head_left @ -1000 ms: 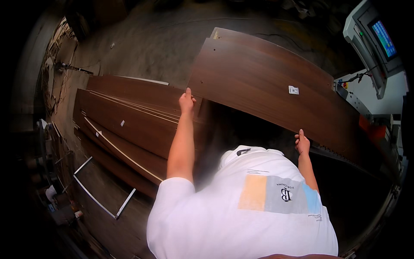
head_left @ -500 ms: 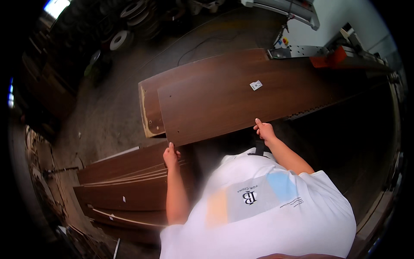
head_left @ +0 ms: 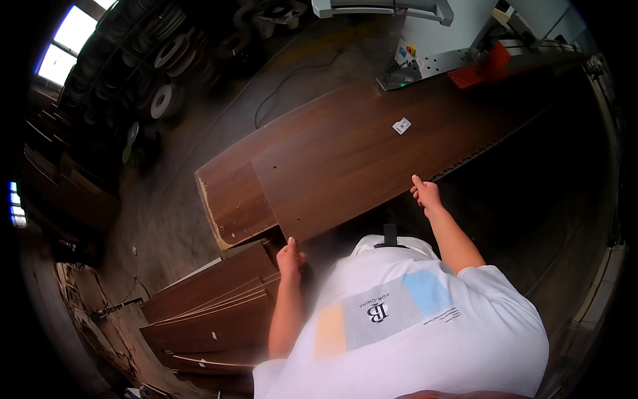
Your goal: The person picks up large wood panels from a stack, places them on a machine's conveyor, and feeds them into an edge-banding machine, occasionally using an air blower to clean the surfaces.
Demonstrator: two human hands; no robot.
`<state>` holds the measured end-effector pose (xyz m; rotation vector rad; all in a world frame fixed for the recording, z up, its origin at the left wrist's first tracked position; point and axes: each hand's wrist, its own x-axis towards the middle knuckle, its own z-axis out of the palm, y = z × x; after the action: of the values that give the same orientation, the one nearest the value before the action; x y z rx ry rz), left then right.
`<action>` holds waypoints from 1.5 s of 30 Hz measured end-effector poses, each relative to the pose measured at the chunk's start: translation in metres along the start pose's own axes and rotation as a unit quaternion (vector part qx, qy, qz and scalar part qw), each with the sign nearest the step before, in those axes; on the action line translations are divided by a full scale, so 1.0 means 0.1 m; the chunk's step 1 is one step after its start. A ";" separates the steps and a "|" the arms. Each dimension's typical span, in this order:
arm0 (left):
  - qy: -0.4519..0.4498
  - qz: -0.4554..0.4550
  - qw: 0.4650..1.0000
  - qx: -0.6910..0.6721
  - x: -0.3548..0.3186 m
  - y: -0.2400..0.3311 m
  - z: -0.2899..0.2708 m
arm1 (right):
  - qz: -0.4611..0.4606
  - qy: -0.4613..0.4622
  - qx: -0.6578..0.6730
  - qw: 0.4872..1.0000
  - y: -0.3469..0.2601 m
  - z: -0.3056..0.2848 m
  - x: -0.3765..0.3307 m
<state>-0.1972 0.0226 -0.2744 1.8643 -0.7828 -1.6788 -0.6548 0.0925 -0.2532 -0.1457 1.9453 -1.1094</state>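
At the near edge of the long brown panel (head_left: pixel 372 159), both hands are closed on the board: the left hand (head_left: pixel 290 256) has its grip on the near corner, and the right hand (head_left: pixel 425 195) has its grip farther along the same edge. The panel lies out in front of the person, over a second board (head_left: pixel 232 206) of the same colour that shows beneath its left end, with its far end near the grey machine (head_left: pixel 425 63) and the orange part (head_left: pixel 488 66). A small white label (head_left: pixel 401 126) sits on its upper face. Below and to the left, a stack of similar panels (head_left: pixel 212 306) lies on the concrete floor (head_left: pixel 199 133).

To handle it well, I judge that the hands should stay well apart on the edge, so the long board does not twist or swing. Keeping it level would stop the far end from dipping toward the machine. The veneered face looks easy to scratch, so lifting it clear seems better than dragging it over the board below. Fingers are best kept off the underside where the two boards meet, to avoid a pinch.
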 end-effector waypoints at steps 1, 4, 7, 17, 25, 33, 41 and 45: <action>-0.010 -0.001 1.000 -0.001 -0.02 0.00 0.07 | -0.001 0.004 -0.001 1.000 -0.02 -0.07 0.05; -0.038 0.008 0.999 0.005 -0.04 -0.02 0.32 | 0.004 0.021 0.002 1.000 -0.06 -0.29 0.21; -0.057 0.016 0.998 0.027 0.00 -0.05 0.56 | 0.004 0.048 -0.002 0.999 -0.13 -0.47 0.34; -0.168 0.062 0.980 0.084 -0.28 0.06 1.25 | 0.013 0.052 -0.011 0.999 -0.11 -0.50 0.48; -0.163 0.064 0.971 0.166 -0.43 -0.40 1.20 | 0.010 -0.189 -0.065 0.980 0.16 0.31 -0.20; -0.092 0.251 0.954 0.138 0.17 -2.74 -0.17 | 0.082 -0.297 -0.069 0.949 -0.05 0.40 -0.29; -0.027 0.032 0.946 0.322 -0.36 -2.11 0.36 | 0.078 -0.171 0.041 0.981 -0.03 -0.07 0.07; -0.024 0.039 0.944 0.326 -0.33 -1.80 0.81 | 0.060 -0.121 0.049 0.990 -0.02 -0.27 0.25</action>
<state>-0.2654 0.1732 -0.3864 2.1679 -1.5576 -1.5272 -0.6903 0.0962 -0.2614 -0.1044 1.6589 -1.0545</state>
